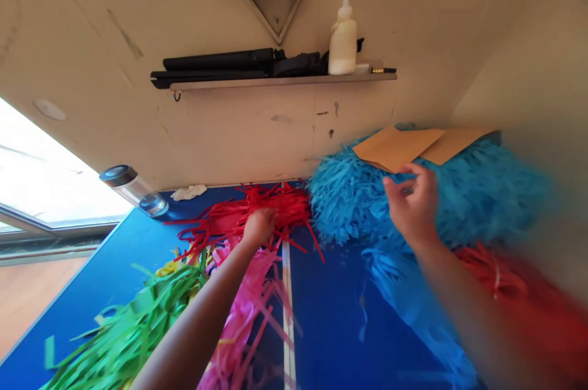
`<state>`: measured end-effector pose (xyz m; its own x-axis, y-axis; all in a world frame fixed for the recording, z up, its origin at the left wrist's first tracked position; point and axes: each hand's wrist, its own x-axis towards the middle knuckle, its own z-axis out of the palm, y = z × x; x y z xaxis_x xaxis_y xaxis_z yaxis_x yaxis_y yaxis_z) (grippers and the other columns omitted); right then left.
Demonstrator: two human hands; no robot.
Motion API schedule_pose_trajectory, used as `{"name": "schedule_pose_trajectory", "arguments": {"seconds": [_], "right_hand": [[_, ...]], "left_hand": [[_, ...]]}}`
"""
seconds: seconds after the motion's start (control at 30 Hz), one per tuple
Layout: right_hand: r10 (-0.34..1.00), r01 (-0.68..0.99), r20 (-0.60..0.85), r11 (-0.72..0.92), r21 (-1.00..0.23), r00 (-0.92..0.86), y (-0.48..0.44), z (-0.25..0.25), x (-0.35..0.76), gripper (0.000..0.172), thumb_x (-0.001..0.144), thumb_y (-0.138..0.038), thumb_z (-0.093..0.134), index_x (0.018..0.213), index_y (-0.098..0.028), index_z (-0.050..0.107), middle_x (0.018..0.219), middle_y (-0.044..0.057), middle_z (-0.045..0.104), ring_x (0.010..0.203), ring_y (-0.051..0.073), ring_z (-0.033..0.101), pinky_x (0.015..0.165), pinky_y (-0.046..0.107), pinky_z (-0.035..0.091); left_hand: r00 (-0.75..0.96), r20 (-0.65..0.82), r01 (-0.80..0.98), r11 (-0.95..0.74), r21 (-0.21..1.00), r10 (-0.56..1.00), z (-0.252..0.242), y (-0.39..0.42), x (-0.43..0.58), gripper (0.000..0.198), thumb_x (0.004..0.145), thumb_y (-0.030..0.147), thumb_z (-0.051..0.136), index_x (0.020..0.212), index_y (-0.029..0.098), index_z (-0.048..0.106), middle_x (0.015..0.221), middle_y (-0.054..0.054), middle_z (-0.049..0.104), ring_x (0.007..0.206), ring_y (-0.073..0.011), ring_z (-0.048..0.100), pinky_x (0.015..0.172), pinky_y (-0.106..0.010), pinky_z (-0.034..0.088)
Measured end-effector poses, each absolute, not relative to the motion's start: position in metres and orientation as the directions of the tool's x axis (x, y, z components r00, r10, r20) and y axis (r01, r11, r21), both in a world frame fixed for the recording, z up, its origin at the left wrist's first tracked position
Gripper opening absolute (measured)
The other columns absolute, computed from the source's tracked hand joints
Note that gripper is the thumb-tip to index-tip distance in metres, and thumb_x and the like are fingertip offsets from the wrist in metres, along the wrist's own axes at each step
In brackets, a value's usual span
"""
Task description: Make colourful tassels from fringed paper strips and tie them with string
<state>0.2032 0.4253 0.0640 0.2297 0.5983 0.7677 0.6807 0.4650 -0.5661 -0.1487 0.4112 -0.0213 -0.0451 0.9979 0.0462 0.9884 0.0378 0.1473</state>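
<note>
My left hand [260, 226] is down in a heap of red paper strips [239, 215] at the back of the blue table, its fingers closed on some of them and partly hidden. My right hand [416, 203] is raised in front of a big fluffy mass of light blue paper fringe [342, 194]. Thumb and fingers stand apart there with nothing between them. Just beyond its fingertips, orange paper sheets [397, 146] lie on top of the blue fringe. Pink strips [250, 292] and green strips [142, 316] spread out under and beside my left forearm.
A clear jar with a dark lid [138, 190] stands at the table's left edge, near a crumpled white scrap [188, 192]. Red fringe [519, 292] lies at the right. On the wall shelf [285, 81] are a glue bottle [343, 41] and a black folded object [220, 62].
</note>
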Motion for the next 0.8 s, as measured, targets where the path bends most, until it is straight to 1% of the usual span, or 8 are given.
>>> {"name": "schedule_pose_trajectory", "arguments": {"seconds": [0.07,0.17,0.23,0.3,0.37,0.47,0.6,0.8], "right_hand": [[0.674,0.623,0.735,0.543,-0.563,0.077,0.403,0.061,0.196,0.036,0.087,-0.041,0.061,0.116,-0.019,0.053,0.115,0.013,0.057,0.069,0.016,0.060,0.054,0.029,0.053],[0.725,0.592,0.679,0.598,-0.540,-0.114,0.377,0.052,0.191,0.029,0.090,-0.037,0.060,0.114,-0.022,0.056,0.116,0.012,0.058,0.076,0.017,0.063,0.054,0.028,0.054],[0.751,0.579,0.627,0.610,-0.541,-0.206,0.366,0.046,0.186,0.025,0.091,-0.035,0.059,0.113,-0.023,0.057,0.116,0.011,0.059,0.076,0.017,0.063,0.054,0.028,0.054],[0.769,0.553,0.576,0.617,-0.560,-0.276,0.358,0.042,0.178,0.024,0.092,-0.033,0.057,0.114,-0.023,0.057,0.117,0.011,0.058,0.077,0.017,0.063,0.053,0.027,0.055],[0.769,0.529,0.540,0.633,-0.565,-0.342,0.351,0.039,0.170,0.023,0.094,-0.031,0.055,0.115,-0.023,0.058,0.120,0.011,0.058,0.080,0.017,0.064,0.056,0.027,0.056],[0.752,0.514,0.498,0.658,-0.550,-0.431,0.344,0.035,0.164,0.022,0.094,-0.030,0.054,0.115,-0.024,0.059,0.123,0.010,0.059,0.083,0.016,0.065,0.061,0.027,0.056],[0.761,0.515,0.453,0.648,-0.561,-0.464,0.339,0.025,0.166,0.020,0.094,-0.031,0.054,0.110,-0.024,0.062,0.122,0.009,0.060,0.083,0.016,0.066,0.063,0.027,0.055],[0.769,0.461,0.382,0.622,-0.633,-0.513,0.330,0.015,0.144,0.015,0.091,-0.027,0.056,0.102,-0.021,0.065,0.112,0.008,0.065,0.080,0.015,0.066,0.068,0.028,0.055]], "left_hand": [[-0.165,0.092,0.984,0.157,0.085,0.982,-0.012,0.407,-0.178,0.043,0.091,0.013,0.035,0.127,0.016,0.058,0.130,-0.016,0.062,0.122,-0.0256,0.056,0.100,-0.037,0.042],[-0.257,0.081,0.966,0.259,-0.008,0.963,-0.007,0.395,-0.221,0.039,0.085,0.012,0.042,0.118,0.005,0.062,0.121,-0.028,0.062,0.120,-0.0377,0.055,0.096,-0.052,0.041],[-0.219,0.039,0.974,0.221,-0.044,0.975,-0.011,0.387,-0.240,0.038,0.081,0.013,0.051,0.115,0.011,0.064,0.122,-0.023,0.063,0.122,-0.0355,0.054,0.100,-0.049,0.038],[-0.168,0.005,0.984,0.168,-0.059,0.986,-0.018,0.383,-0.249,0.041,0.079,0.013,0.054,0.118,0.020,0.065,0.124,-0.014,0.065,0.124,-0.0281,0.054,0.103,-0.041,0.037],[-0.161,-0.013,0.985,0.160,-0.070,0.987,-0.022,0.383,-0.256,0.040,0.079,0.013,0.053,0.115,0.025,0.067,0.118,-0.009,0.070,0.117,-0.0237,0.059,0.101,-0.035,0.039],[-0.226,0.011,0.970,0.226,-0.095,0.974,-0.015,0.386,-0.271,0.035,0.083,0.015,0.048,0.109,0.023,0.071,0.110,-0.011,0.073,0.106,-0.0246,0.065,0.090,-0.032,0.044],[-0.331,0.128,0.930,0.346,-0.124,0.935,0.022,0.388,-0.294,0.040,0.089,0.023,0.040,0.119,0.021,0.067,0.121,-0.014,0.069,0.105,-0.0290,0.065,0.080,-0.034,0.046],[-0.170,0.235,0.952,0.221,-0.211,0.957,0.089,0.389,-0.283,0.032,0.090,0.025,0.043,0.105,0.023,0.071,0.113,-0.011,0.071,0.118,-0.0279,0.057,0.102,-0.039,0.032]]}}
